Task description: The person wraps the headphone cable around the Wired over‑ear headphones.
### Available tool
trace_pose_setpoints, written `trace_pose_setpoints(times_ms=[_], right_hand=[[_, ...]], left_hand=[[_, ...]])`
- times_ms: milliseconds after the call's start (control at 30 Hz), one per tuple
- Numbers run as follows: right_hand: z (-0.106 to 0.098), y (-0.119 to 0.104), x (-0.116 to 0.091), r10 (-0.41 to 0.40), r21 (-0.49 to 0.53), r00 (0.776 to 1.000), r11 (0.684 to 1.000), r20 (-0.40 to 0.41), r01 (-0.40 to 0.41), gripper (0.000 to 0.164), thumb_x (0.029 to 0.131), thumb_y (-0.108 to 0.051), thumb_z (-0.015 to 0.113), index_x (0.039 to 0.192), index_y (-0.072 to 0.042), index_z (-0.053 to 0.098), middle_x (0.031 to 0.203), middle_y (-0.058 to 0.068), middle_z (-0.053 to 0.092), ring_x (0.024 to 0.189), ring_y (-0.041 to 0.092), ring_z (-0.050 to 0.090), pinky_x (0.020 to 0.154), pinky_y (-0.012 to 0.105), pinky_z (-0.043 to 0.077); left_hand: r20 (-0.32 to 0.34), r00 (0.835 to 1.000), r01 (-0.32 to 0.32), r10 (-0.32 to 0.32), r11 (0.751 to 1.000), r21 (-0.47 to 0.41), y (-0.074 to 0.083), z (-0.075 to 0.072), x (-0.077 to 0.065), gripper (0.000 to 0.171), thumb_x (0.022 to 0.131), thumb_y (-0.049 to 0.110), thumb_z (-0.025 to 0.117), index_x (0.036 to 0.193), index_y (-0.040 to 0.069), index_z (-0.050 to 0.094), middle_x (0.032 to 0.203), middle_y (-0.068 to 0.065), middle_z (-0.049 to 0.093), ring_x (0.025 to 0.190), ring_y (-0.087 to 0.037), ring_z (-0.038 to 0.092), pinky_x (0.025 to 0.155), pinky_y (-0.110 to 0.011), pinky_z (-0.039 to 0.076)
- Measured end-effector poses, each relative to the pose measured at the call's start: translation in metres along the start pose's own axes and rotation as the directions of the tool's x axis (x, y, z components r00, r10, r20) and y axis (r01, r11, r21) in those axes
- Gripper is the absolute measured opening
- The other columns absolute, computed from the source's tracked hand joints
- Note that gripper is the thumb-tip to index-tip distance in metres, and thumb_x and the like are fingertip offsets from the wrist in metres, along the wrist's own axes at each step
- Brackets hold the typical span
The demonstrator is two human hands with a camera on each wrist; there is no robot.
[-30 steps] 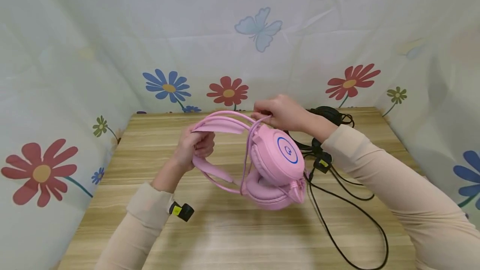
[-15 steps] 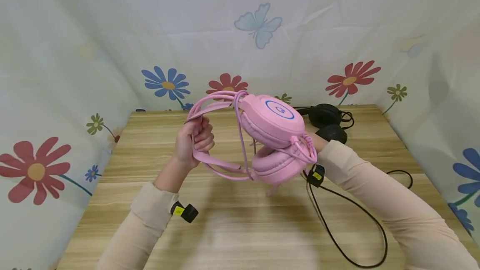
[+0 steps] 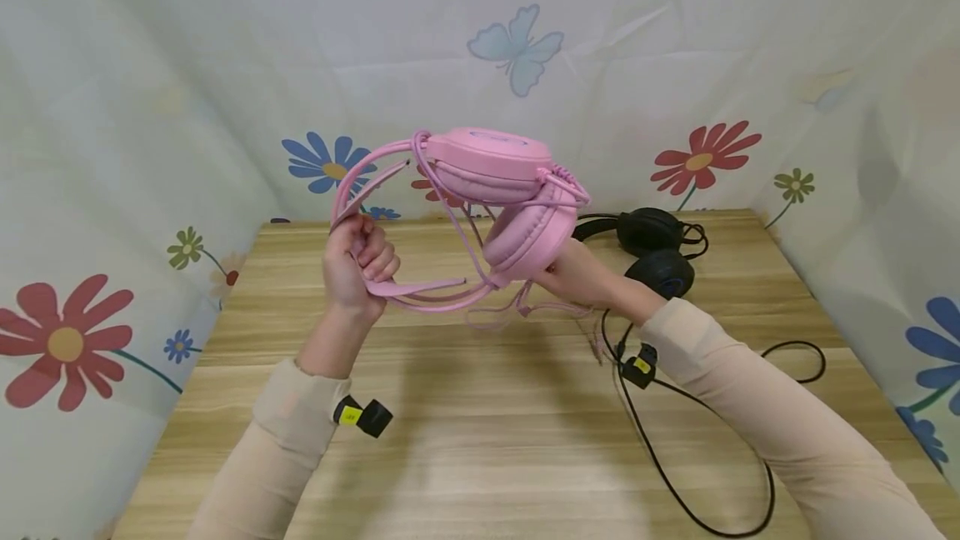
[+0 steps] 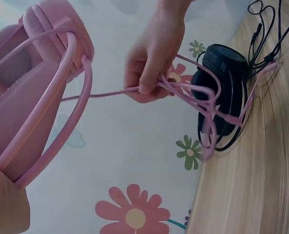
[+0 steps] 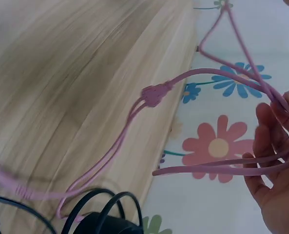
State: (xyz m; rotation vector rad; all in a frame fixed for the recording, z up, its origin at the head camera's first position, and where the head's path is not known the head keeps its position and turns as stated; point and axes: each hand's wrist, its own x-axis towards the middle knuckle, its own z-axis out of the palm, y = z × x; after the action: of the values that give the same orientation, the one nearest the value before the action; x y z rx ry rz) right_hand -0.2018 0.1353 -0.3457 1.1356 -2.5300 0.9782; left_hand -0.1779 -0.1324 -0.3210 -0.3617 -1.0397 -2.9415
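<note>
Pink over-ear headphones (image 3: 491, 161) hang in the air above the table, tilted, ear cups toward the right. My left hand (image 3: 360, 265) grips the headband (image 3: 416, 286), its fingers curled round the band. Behind the lower ear cup, my right hand (image 3: 581, 273) is partly covered in the head view. The right wrist view shows its fingers curled round loops of the pink cable (image 5: 217, 169). A pink splitter (image 5: 155, 94) dangles on that cable. One strand of cable (image 4: 105, 92) runs from my right hand toward the headphones, and more cord is wound round the band by the upper cup.
Black headphones (image 3: 648, 232) lie at the back right of the wooden table (image 3: 480, 457). Their black cable (image 3: 772, 482) loops forward along the right side, near my right sleeve. A flower-printed curtain (image 3: 420, 48) encloses the back and sides.
The pink headphones have risen and moved left, turning so the upper cup's disc faces upward. My right hand has gone from the band's top to behind the lower cup and now holds cable.
</note>
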Motion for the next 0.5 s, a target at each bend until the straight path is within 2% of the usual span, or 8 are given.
trace_pose_setpoints(times_ms=[33, 67, 100, 167, 267, 300, 500], right_hand=[[-0.010, -0.020, 0.001, 0.062, -0.012, 0.997, 0.998, 0.040, -0.061, 0.043, 0.096, -0.036, 0.044, 0.082, 0.003, 0.056, 0.068, 0.006, 0.054, 0.063, 0.006, 0.043, 0.057, 0.049, 0.045], [-0.016, -0.032, 0.000, 0.096, -0.034, 0.992, 0.995, 0.079, -0.094, 0.038, 0.097, -0.030, 0.045, 0.083, 0.004, 0.057, 0.065, 0.008, 0.053, 0.059, 0.007, 0.042, 0.052, 0.049, 0.043], [-0.015, -0.028, -0.002, 0.115, -0.059, 0.988, 0.992, 0.107, -0.109, 0.028, 0.096, -0.021, 0.048, 0.084, 0.003, 0.057, 0.063, 0.008, 0.052, 0.055, 0.008, 0.041, 0.048, 0.044, 0.042], [-0.007, -0.003, -0.008, 0.128, -0.069, 0.981, 0.990, 0.146, -0.119, 0.006, 0.089, -0.005, 0.055, 0.085, -0.002, 0.059, 0.061, 0.006, 0.051, 0.051, 0.013, 0.041, 0.045, 0.034, 0.038], [0.006, 0.040, -0.020, 0.096, -0.096, 0.982, 0.992, 0.166, -0.080, 0.010, 0.090, -0.013, 0.056, 0.081, -0.011, 0.059, 0.057, -0.004, 0.044, 0.046, 0.009, 0.036, 0.044, 0.021, 0.029], [0.008, 0.050, -0.024, 0.085, -0.107, 0.982, 0.992, 0.170, -0.067, 0.013, 0.091, -0.015, 0.055, 0.079, -0.012, 0.058, 0.057, -0.006, 0.043, 0.046, 0.006, 0.036, 0.044, 0.021, 0.030], [-0.005, 0.061, -0.045, 0.064, -0.235, 0.985, 0.972, 0.160, -0.025, 0.026, 0.092, -0.017, 0.054, 0.067, -0.016, 0.049, 0.055, -0.009, 0.039, 0.048, 0.004, 0.033, 0.048, 0.021, 0.030]], left_hand=[[-0.017, 1.000, -0.013, 0.013, 1.000, 0.007, 0.001, -0.001, 0.000, 0.033, 0.095, 0.011, 0.018, 0.068, 0.012, 0.039, 0.054, 0.002, 0.011, 0.040, -0.009, 0.007, 0.038, -0.019, 0.005], [-0.030, 0.999, -0.022, 0.021, 1.000, -0.001, 0.002, -0.001, 0.000, 0.032, 0.095, 0.011, 0.019, 0.069, 0.011, 0.038, 0.054, 0.002, 0.011, 0.040, -0.008, 0.008, 0.038, -0.019, 0.006], [-0.043, 0.998, -0.034, 0.034, 0.999, -0.007, 0.004, -0.002, 0.000, 0.032, 0.094, 0.011, 0.019, 0.069, 0.011, 0.038, 0.053, 0.002, 0.012, 0.039, -0.008, 0.008, 0.038, -0.018, 0.006], [-0.068, 0.996, -0.063, 0.062, 0.998, -0.019, 0.008, -0.002, 0.000, 0.030, 0.094, 0.010, 0.021, 0.069, 0.011, 0.039, 0.052, 0.003, 0.013, 0.039, -0.008, 0.009, 0.038, -0.018, 0.007], [-0.089, 0.991, -0.108, 0.103, 0.993, -0.045, 0.016, 0.000, 0.001, 0.030, 0.094, 0.010, 0.022, 0.070, 0.010, 0.039, 0.052, 0.003, 0.015, 0.039, -0.008, 0.010, 0.038, -0.018, 0.007], [-0.098, 0.988, -0.126, 0.121, 0.991, -0.042, 0.018, 0.000, 0.001, 0.030, 0.094, 0.010, 0.023, 0.070, 0.010, 0.039, 0.052, 0.003, 0.015, 0.039, -0.008, 0.011, 0.038, -0.018, 0.007], [-0.149, 0.963, -0.232, 0.226, 0.972, -0.023, 0.030, 0.004, -0.001, 0.028, 0.094, 0.010, 0.024, 0.070, 0.009, 0.038, 0.050, 0.003, 0.017, 0.037, -0.008, 0.013, 0.037, -0.018, 0.008]])
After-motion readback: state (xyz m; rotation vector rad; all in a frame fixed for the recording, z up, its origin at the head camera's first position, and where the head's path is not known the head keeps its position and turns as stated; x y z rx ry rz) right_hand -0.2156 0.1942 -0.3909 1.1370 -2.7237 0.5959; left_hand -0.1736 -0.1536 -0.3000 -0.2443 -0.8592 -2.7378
